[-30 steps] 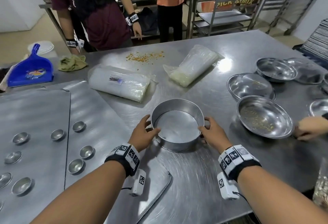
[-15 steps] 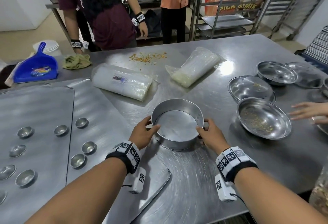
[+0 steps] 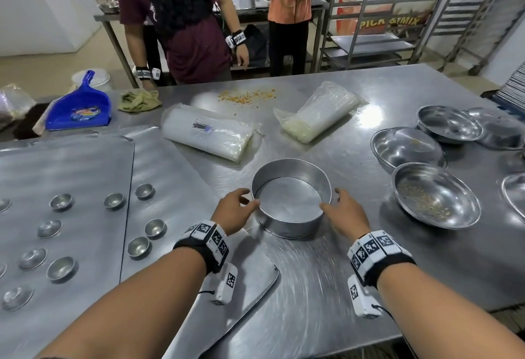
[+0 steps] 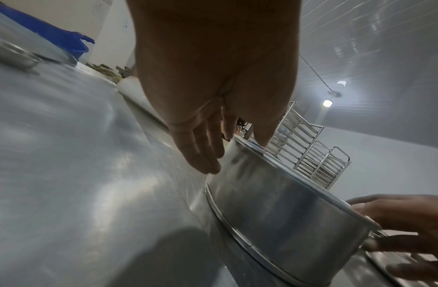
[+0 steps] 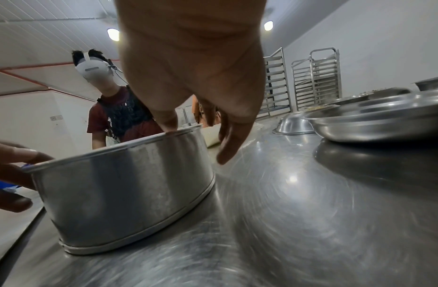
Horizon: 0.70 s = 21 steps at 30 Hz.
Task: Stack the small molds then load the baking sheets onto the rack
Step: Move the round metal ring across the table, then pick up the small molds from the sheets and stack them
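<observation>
Several small round metal molds [image 3: 113, 201] lie spread over two flat baking sheets, one at the left [image 3: 71, 165] and one overlapping it [image 3: 176, 188]. A round metal pan [image 3: 289, 202] stands on the table in front of me. My left hand [image 3: 245, 198] is at its left side. In the left wrist view its straight fingers [image 4: 203, 155] lie against the pan wall [image 4: 286, 213], thumb on the rim. My right hand [image 3: 332, 199] is at the pan's right side. Its thumb touches the rim [image 5: 168, 130], while its fingers [image 5: 227, 153] hang just off the wall. Tall metal racks [image 3: 375, 17] stand beyond the table.
Steel bowls [image 3: 434, 196] [image 3: 406, 148] [image 3: 450, 124] crowd the right side. Two plastic-wrapped packs [image 3: 210, 137] [image 3: 321, 114], crumbs [image 3: 247, 96], a cloth [image 3: 139, 100] and a blue dustpan [image 3: 78, 108] lie further back. A person [image 3: 176, 17] stands across the table, with another behind them.
Another person's hand by the right-hand bowls has drawn back out of view. My hands and the pan have stayed in place; my view has tilted up a little.
</observation>
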Each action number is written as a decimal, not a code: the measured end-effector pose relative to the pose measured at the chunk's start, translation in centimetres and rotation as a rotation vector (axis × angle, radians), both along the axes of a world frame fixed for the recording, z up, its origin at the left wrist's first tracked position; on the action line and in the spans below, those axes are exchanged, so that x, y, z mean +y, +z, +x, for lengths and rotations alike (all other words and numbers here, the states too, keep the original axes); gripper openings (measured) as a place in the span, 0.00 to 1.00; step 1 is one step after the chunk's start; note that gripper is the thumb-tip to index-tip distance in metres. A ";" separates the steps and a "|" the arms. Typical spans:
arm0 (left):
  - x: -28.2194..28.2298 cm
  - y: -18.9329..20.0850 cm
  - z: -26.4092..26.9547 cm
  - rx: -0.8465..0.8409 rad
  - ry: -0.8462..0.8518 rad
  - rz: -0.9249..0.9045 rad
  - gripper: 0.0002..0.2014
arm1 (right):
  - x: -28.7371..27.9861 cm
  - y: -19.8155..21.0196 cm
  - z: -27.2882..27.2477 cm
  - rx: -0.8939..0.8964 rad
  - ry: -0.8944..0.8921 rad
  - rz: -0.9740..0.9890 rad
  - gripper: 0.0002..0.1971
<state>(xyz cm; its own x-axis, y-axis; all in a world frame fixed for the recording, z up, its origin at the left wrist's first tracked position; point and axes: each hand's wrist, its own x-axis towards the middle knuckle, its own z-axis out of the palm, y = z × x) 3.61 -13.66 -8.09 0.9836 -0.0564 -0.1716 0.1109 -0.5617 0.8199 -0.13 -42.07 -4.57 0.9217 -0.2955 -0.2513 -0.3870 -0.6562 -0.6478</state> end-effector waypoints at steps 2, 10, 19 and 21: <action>0.6 0.4 -0.3 -0.004 0.003 0.023 0.28 | 0.4 0.8 0.1 -0.053 -0.015 -0.066 0.30; 5.2 2.6 -3.2 -0.042 0.120 0.078 0.15 | 6.9 3.4 1.9 -0.312 0.156 -0.099 0.15; 16.2 4.3 -8.5 -0.023 0.350 0.179 0.12 | 20.4 2.2 3.2 -0.293 0.553 0.012 0.13; 18.6 4.5 -9.6 -0.012 0.398 0.222 0.12 | 23.1 1.8 3.0 -0.252 0.644 0.027 0.13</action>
